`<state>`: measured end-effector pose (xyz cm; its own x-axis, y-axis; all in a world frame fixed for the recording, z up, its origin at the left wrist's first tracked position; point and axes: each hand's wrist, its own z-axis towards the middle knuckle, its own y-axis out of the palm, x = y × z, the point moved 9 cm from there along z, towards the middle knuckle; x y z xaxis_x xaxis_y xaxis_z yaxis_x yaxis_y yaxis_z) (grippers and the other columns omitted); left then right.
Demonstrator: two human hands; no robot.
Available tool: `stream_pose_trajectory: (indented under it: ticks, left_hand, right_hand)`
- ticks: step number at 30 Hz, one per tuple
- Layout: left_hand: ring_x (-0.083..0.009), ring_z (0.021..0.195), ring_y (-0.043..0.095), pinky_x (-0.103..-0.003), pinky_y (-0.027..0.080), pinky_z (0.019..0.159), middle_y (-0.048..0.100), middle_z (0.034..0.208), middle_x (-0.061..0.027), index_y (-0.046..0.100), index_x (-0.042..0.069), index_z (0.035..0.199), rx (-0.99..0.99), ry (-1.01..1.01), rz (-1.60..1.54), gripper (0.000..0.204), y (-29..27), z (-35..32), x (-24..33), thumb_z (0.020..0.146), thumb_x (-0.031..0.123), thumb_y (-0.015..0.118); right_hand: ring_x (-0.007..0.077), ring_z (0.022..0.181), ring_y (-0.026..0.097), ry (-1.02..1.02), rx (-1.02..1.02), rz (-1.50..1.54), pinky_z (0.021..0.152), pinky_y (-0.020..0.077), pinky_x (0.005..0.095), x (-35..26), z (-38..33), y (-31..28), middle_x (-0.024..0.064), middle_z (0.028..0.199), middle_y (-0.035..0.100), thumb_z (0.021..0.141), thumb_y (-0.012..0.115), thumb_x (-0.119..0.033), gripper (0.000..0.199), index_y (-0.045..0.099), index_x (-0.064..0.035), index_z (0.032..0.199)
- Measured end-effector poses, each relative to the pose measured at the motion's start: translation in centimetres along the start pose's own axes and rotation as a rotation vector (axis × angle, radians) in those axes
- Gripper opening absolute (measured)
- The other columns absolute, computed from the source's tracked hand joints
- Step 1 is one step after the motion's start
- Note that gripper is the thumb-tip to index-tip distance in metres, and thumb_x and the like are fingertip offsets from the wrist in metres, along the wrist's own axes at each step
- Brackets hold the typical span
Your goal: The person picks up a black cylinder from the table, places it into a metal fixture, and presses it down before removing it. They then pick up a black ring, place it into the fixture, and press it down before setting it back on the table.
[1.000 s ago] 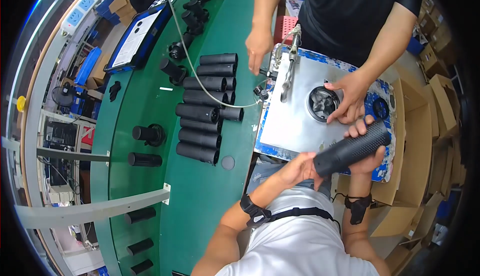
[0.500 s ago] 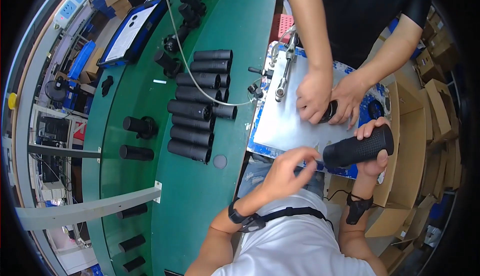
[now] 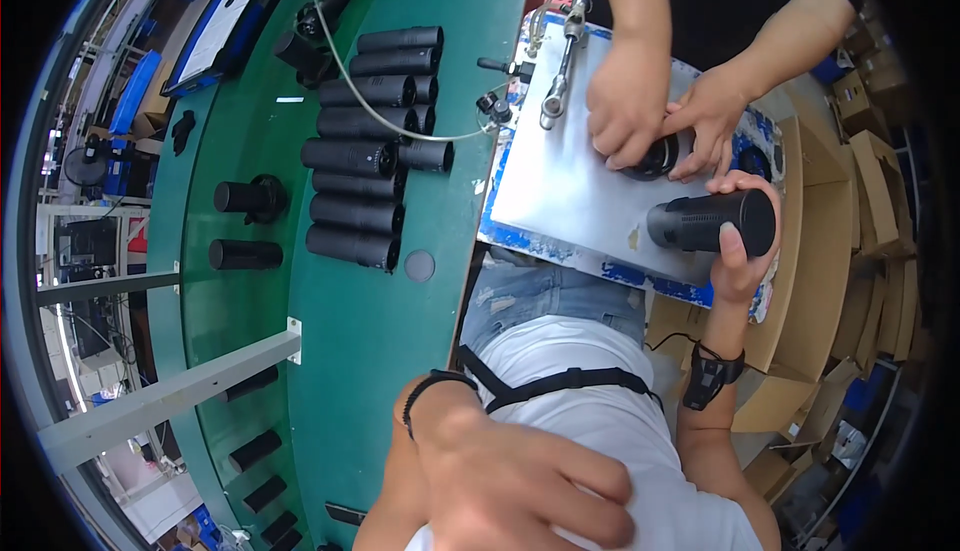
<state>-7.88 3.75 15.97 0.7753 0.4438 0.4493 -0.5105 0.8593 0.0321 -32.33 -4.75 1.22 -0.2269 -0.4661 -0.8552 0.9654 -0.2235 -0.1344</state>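
My right hand [image 3: 738, 275] is wrapped round a black cylinder [image 3: 690, 224], held lying sideways above the near right part of the white work board [image 3: 560, 186]. The thumb presses its near side and the fingers curl over the far side. My left hand [image 3: 515, 486] is raised near the lower edge, in front of my white shirt. Its fingers are bent and apart, slightly blurred, and nothing shows in them. Across the board, a co-worker's two hands [image 3: 630, 111] hold a round black part [image 3: 655, 159] down on the surface.
On the green bench [image 3: 440, 241] to my left lie rows of black tubes [image 3: 350, 156] and a grey disc [image 3: 420, 266]. A metal clamp arm [image 3: 562, 76] and a hose [image 3: 375, 101] stand at the board's far left. Open cardboard boxes [image 3: 815, 241] are at the right.
My left hand has moved from beside the cylinder back toward me. The cylinder has turned in my right hand. The whole view has shifted, and the co-worker's round part shows more.
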Motion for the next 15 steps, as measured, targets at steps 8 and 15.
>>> stream_pose_trajectory:
  ticks: [8,15]
  left_hand:
    - [-0.0297,0.072,0.062,-0.038,0.049,0.068,0.063,0.076,-0.0121,0.064,0.002,0.094,0.462,-0.701,0.978,0.019,-9.5,-14.1,-15.2,0.077,-0.003,0.057]
    - [-0.0265,0.066,0.058,-0.036,0.046,0.063,0.061,0.074,-0.01,0.065,0.003,0.086,0.433,-0.64,1.248,0.014,-10.0,-15.3,-17.1,0.074,-0.003,0.061]
  right_hand:
    - [0.0239,0.092,0.056,-0.207,0.008,0.198,0.088,0.0456,0.0367,0.1,7.6,2.0,0.0154,0.097,0.056,0.077,0.059,-0.019,0.044,0.049,0.0018,0.115]
    - [0.0178,0.085,0.059,-0.016,-0.138,0.113,0.082,0.0481,0.031,7.2,8.0,6.3,0.01,0.09,0.061,0.075,0.062,-0.003,0.032,0.053,0.0002,0.105]
